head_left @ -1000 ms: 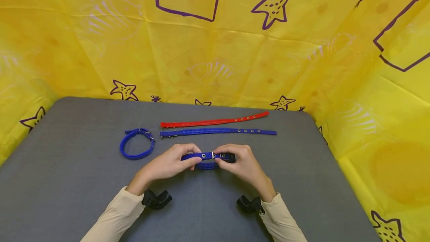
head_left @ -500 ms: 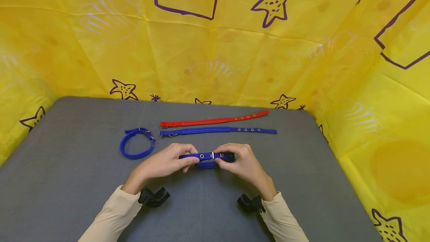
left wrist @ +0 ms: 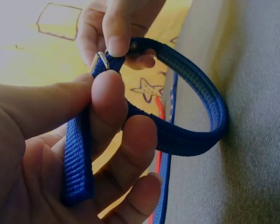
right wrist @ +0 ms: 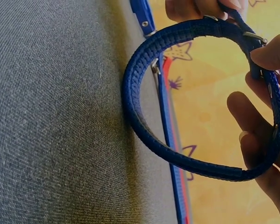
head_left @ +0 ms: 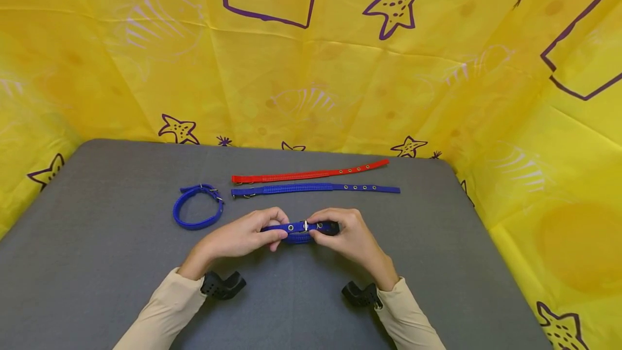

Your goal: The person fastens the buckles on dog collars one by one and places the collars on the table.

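Note:
A blue padded collar (head_left: 297, 239), bent into a loop, is held over the middle of the table between both hands. Its holed strap runs through the metal buckle (head_left: 305, 226). My left hand (head_left: 240, 235) pinches the strap's free end between thumb and fingers; in the left wrist view the tip of the blue strap (left wrist: 77, 163) hangs past the fingers. My right hand (head_left: 349, 232) grips the collar by the buckle, thumb and index finger at the metal frame in the right wrist view. The bottom of the collar loop (right wrist: 130, 93) appears close to the tabletop.
On the grey table (head_left: 121, 285), a buckled blue collar (head_left: 194, 226) lies to the left. Behind the hands, a straight red collar (head_left: 296, 177) and a straight blue collar (head_left: 301, 188) lie side by side. A yellow patterned cloth (head_left: 311, 69) hangs around the back and sides.
My left hand shifted slightly left, then a little back, still pinching the strap. The buckle has moved slightly left. My right hand has barely moved.

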Demonstrator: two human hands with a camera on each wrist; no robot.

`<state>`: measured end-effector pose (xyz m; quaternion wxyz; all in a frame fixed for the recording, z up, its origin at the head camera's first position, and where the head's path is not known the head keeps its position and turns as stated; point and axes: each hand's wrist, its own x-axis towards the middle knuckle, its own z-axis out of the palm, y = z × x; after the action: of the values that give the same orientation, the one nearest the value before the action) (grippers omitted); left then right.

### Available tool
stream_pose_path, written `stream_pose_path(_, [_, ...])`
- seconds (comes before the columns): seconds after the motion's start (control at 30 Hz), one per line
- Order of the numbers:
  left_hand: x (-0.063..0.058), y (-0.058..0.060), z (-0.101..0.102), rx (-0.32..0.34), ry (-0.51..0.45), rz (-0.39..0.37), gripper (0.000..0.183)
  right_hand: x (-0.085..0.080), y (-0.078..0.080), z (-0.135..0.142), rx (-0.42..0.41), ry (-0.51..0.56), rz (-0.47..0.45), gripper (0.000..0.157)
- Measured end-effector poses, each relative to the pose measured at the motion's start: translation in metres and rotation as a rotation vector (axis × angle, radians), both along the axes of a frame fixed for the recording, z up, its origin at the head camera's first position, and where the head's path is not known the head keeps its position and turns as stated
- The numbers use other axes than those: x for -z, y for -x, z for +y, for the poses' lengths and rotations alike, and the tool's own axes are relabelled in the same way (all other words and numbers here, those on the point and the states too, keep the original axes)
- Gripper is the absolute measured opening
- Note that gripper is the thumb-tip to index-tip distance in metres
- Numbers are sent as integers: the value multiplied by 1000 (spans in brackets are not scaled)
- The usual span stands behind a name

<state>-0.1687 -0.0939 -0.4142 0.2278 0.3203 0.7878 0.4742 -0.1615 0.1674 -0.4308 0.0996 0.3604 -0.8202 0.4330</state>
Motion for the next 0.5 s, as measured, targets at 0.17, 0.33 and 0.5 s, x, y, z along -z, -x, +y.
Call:
stream_pose_path(0.17, [0, 0, 1, -5, -11, -12, 14, -1, -1, 0, 3, 0, -14, 17])
stream_pose_path(0.33, [0, -1, 2, -12, -36, 4, 14, 1, -1, -1, 7, 25, -20, 18])
stream_pose_path(0.5, [0, -2, 5, -47, -68, 21, 14, 2, -2, -3, 4, 57, -33, 18])
